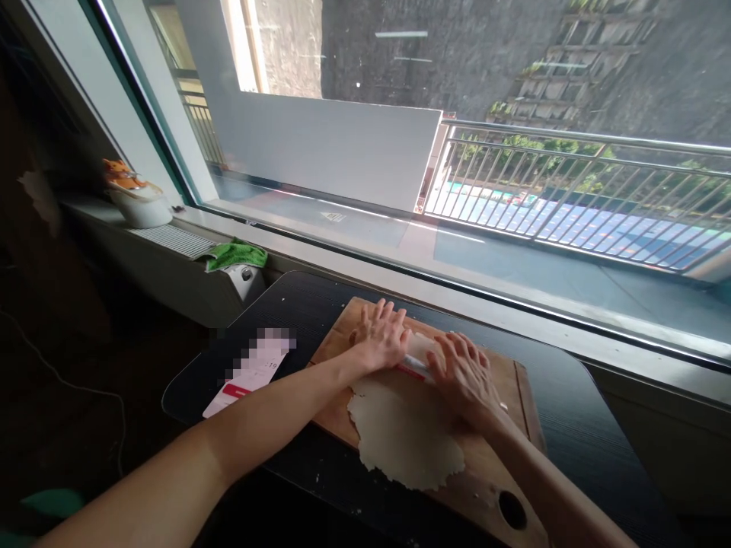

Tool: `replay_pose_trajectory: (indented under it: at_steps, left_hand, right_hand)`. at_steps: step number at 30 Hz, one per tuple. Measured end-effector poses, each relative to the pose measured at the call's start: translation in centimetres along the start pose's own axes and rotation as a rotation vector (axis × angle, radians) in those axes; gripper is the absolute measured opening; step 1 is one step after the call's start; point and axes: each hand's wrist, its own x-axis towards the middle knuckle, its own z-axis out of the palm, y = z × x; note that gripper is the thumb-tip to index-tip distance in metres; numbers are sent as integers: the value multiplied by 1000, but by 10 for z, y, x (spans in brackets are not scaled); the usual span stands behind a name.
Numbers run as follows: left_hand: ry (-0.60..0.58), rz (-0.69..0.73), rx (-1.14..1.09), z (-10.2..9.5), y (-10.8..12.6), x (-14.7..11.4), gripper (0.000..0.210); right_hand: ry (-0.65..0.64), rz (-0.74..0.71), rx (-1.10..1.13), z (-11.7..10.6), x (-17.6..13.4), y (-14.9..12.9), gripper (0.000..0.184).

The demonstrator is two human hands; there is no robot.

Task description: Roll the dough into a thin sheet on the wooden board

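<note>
A thin, ragged-edged sheet of dough (pixel 404 438) lies on a wooden cutting board (pixel 330 346), part of it hanging toward the board's near edge. Across the dough's far part is a pale rolling pin (pixel 414 367) with a red marking, mostly hidden by the hands. My left hand (pixel 381 335) rests flat on its left end, fingers stretched forward and apart. On the other end lies my right hand (pixel 464 369), palm down with fingers extended. Between the hands, more dough shows beyond the pin.
The board sits on a dark table (pixel 571 411) with a few crumbs. A pink-and-white paper slip (pixel 251 380) lies at the left. Beside the window stand a radiator (pixel 171 259), a green cloth (pixel 237 255) and a white pot (pixel 140 205). The board has a round hole (pixel 512 510).
</note>
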Motion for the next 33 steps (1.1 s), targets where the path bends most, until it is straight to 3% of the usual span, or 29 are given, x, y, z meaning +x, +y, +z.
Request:
replay_pose_trajectory:
  at_steps: [6, 8, 11, 15, 20, 22, 25, 28, 30, 33]
  left_hand:
    - [86, -82, -8, -5, 7, 50, 41]
    - [53, -96, -7, -6, 6, 44, 43]
    - [-15, -41, -8, -4, 2, 14, 50]
    - [-25, -2, -3, -2, -1, -1, 54]
    - [-42, -101, 3, -10, 5, 38, 50]
    - [-77, -120, 16, -13, 7, 39, 49]
    - [-131, -56, 16, -12, 5, 15, 52]
    - [-82, 22, 17, -8, 2, -8, 52]
    - [-49, 19, 23, -6, 2, -5, 51]
    - [-20, -28, 20, -6, 4, 23, 49]
  right_hand:
    - [30, 247, 4, -8, 53, 8, 44]
    - [22, 222, 2, -9, 47, 6, 43]
    - [-14, 63, 5, -5, 14, 1, 44]
    - [69, -101, -25, -4, -4, -2, 42]
    - [58, 138, 1, -12, 41, 2, 43]
    - [30, 192, 5, -15, 44, 1, 44]
    - [-40, 113, 1, -12, 20, -3, 42]
    - [-38, 7, -23, -9, -4, -6, 40]
    - [-33, 16, -26, -10, -1, -6, 41]
    - [-83, 160, 8, -13, 29, -1, 45]
